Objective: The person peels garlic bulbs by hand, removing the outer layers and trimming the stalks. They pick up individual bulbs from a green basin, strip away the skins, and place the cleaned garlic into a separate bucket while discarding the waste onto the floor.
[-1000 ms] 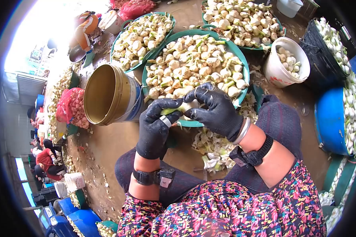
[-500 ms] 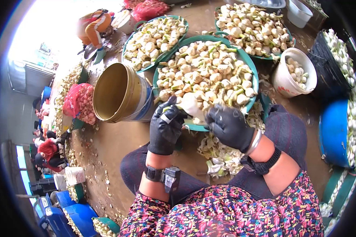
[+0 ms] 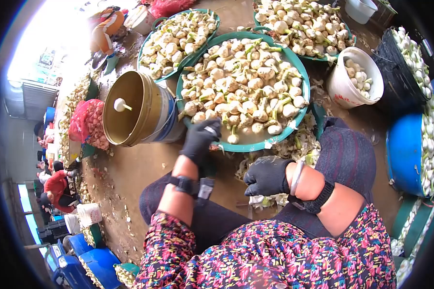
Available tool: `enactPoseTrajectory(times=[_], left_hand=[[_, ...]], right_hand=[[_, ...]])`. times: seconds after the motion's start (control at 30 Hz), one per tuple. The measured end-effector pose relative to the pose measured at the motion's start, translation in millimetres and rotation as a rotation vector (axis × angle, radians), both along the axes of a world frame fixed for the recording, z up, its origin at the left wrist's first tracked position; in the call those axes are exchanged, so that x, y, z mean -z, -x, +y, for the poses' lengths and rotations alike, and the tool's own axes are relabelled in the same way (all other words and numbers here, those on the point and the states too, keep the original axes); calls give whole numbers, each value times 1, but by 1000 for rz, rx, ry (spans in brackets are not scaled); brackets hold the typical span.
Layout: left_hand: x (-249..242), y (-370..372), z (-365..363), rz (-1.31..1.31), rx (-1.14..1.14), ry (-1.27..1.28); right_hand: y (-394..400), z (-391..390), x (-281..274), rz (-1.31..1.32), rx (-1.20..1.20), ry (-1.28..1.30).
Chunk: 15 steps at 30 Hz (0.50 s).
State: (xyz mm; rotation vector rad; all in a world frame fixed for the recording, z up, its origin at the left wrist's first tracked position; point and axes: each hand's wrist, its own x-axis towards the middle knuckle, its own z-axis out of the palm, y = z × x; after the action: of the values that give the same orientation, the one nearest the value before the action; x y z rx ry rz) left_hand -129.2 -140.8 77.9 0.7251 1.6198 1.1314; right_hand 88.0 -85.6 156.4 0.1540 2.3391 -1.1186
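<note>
My left hand [image 3: 201,140], in a black glove, is at the front left rim of a round green basin [image 3: 304,108], fingers stretched out and holding nothing visible. The basin contains water and many garlic bulbs [image 3: 241,91] with cut green stems. A peeled white garlic bulb [image 3: 121,105] shows against the mouth of a tipped bucket [image 3: 152,103], apart from my hand. Lower down, my right hand [image 3: 266,177], also gloved, is closed in a fist above a pile of garlic peelings [image 3: 294,148]; I cannot tell what is inside it.
Two more garlic-filled basins, left [image 3: 147,55] and right [image 3: 260,19], stand behind. At right are a white bucket [image 3: 339,79] of bulbs, a black tub [image 3: 390,67] and a blue tub [image 3: 402,156]. Pink net sacks [image 3: 94,123] lie left. Other people [image 3: 58,188] are farther off.
The white garlic bulb has left my left hand and now shows at the bucket's mouth. My right hand has dropped away from the basin towards my lap, still closed.
</note>
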Motion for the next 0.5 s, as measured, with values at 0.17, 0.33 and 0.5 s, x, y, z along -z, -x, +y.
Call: enactPoseTrajectory(times=[0.17,0.33,0.5], left_hand=[[151,-16,13,720,221,211],[144,-31,30,618,213,324],[123,-17,25,605,398,341]], right_hand=[[-18,-3,36,144,194,-33],[-17,11,34,100,299,-86],[-17,18,38,138,422,-98]])
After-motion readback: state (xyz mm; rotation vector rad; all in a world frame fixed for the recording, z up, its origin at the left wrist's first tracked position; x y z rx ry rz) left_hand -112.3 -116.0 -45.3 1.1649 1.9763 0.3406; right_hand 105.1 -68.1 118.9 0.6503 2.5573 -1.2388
